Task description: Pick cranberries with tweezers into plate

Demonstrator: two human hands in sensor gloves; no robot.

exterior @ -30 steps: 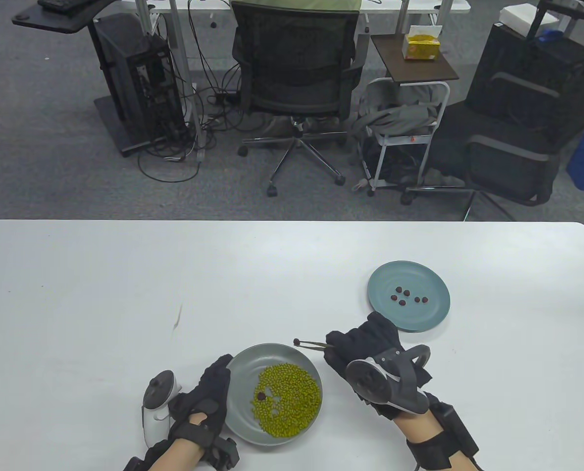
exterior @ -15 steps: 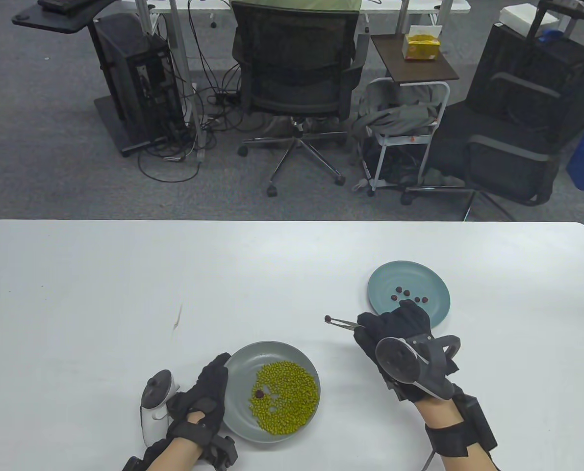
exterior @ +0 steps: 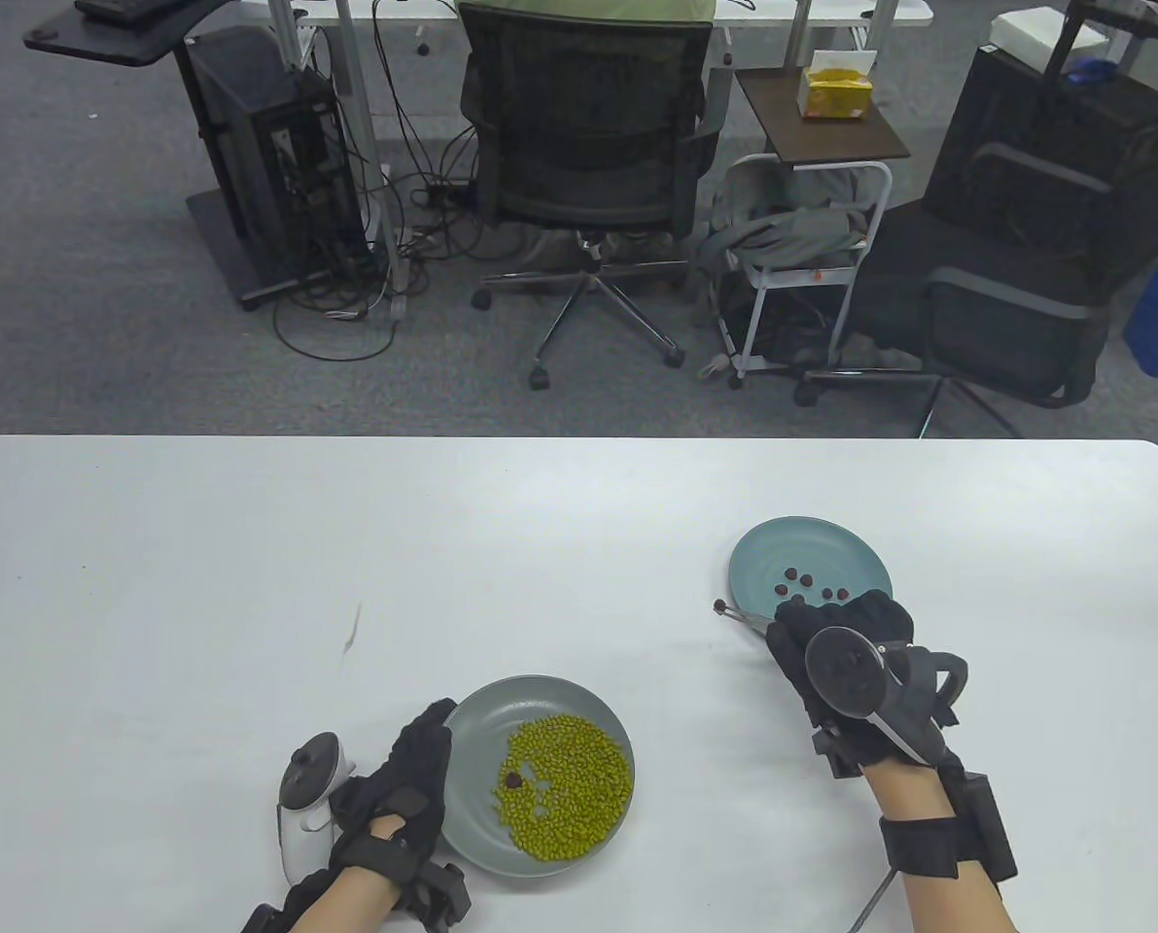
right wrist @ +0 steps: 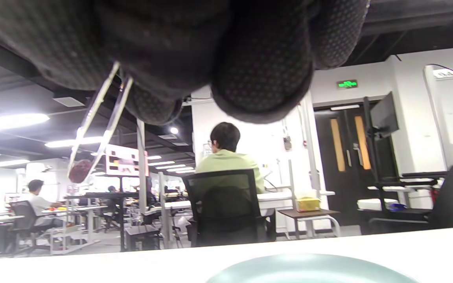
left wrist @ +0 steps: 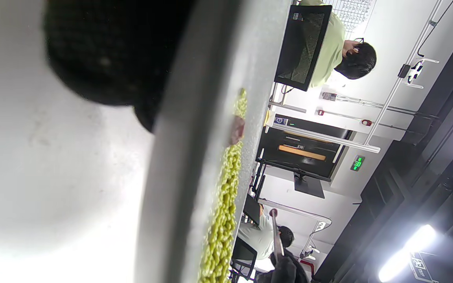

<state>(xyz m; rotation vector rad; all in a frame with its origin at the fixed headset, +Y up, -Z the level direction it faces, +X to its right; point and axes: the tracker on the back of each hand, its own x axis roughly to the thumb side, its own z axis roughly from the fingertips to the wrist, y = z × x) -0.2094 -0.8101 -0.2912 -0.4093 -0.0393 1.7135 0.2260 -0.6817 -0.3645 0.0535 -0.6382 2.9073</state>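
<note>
White bench (exterior: 199, 583) carries two plates. Grey plate (exterior: 472, 807), near edge: one patch of green beans (exterior: 574, 792) with one cranberry (exterior: 514, 778) lying on its left part. Blue-green plate (exterior: 831, 549), to the right and farther back: six cranberries (exterior: 812, 583) counted in a loose cluster at centre. Left hand (exterior: 403, 792): fingers curled against the grey plate's left rim, touching it and steadying the plate; nothing else held. Right hand (exterior: 836, 646): clenched on one pair of tweezers (exterior: 746, 615), over the blue-green plate's near-left rim. Tweezer tips point left, pinched on one held cranberry (exterior: 719, 606), above bare bench just left of that plate. Right wrist view: held berry sits between the two closed tips.
</note>
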